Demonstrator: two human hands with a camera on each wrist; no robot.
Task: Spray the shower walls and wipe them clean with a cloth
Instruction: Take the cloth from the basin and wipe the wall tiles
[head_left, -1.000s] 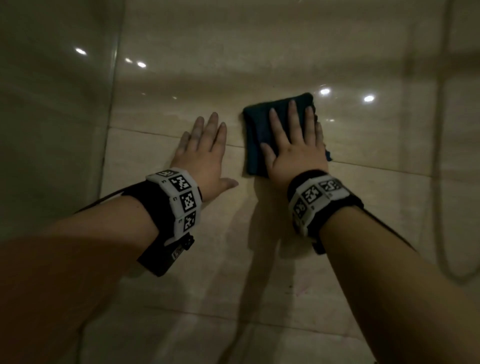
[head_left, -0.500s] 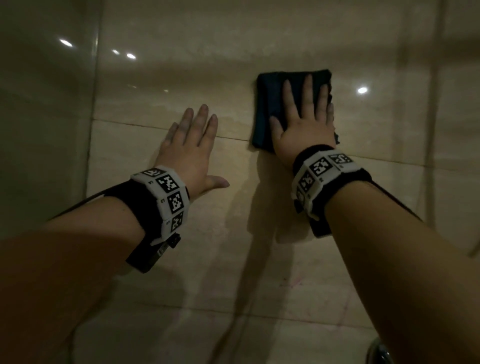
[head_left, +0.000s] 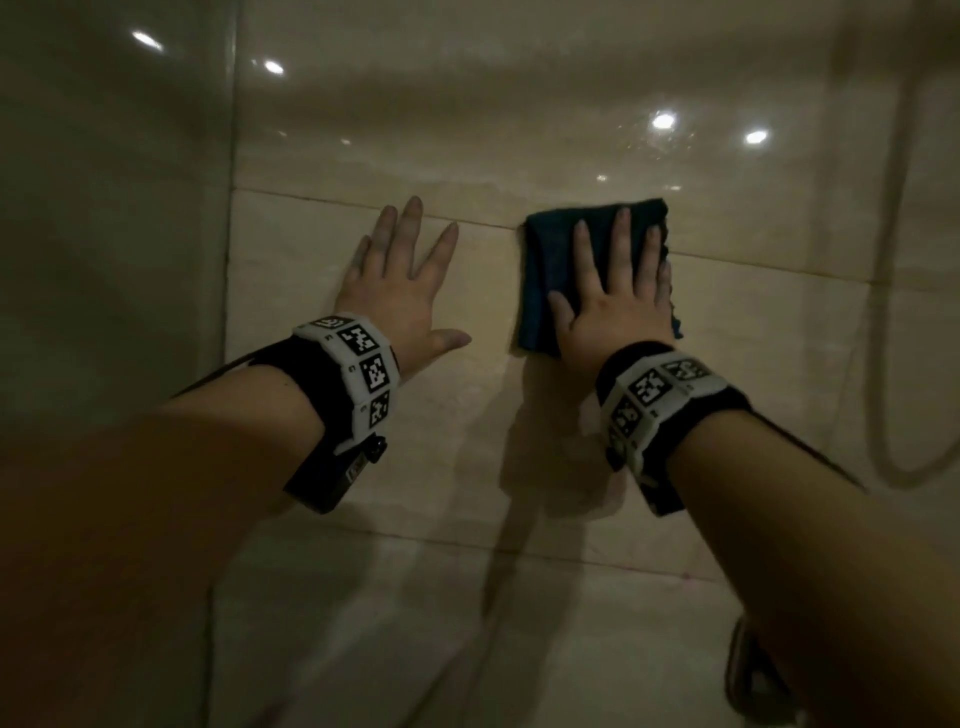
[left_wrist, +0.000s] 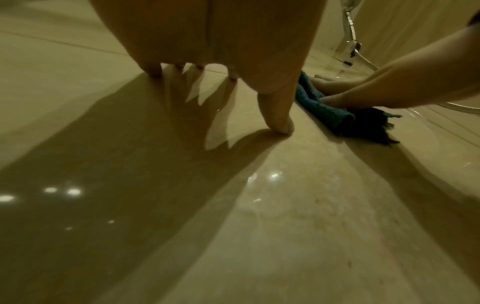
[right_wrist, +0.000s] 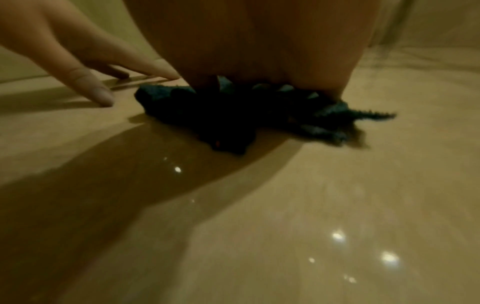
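Note:
A folded dark teal cloth (head_left: 550, 270) lies flat against the glossy beige tiled shower wall (head_left: 467, 441). My right hand (head_left: 615, 296) presses on it with straight, spread fingers. From the right wrist the cloth (right_wrist: 221, 115) bunches under the palm, its frayed edge sticking out right. My left hand (head_left: 400, 280) rests flat on the bare wall just left of the cloth, fingers spread, thumb out. Seen from the left wrist, its fingertips (left_wrist: 279, 125) touch the tile, with the cloth (left_wrist: 324, 109) beside them. No spray bottle is in view.
A side wall (head_left: 104, 260) meets the tiled wall at a corner on the left. A shower hose (head_left: 893, 312) hangs in a loop at the right. A chrome fitting (head_left: 748, 670) shows at the lower right. A shower bar (left_wrist: 348, 35) stands beyond the cloth.
My right hand slid the cloth up the wall and then back down across the grout line. My left hand stayed flat on the wall.

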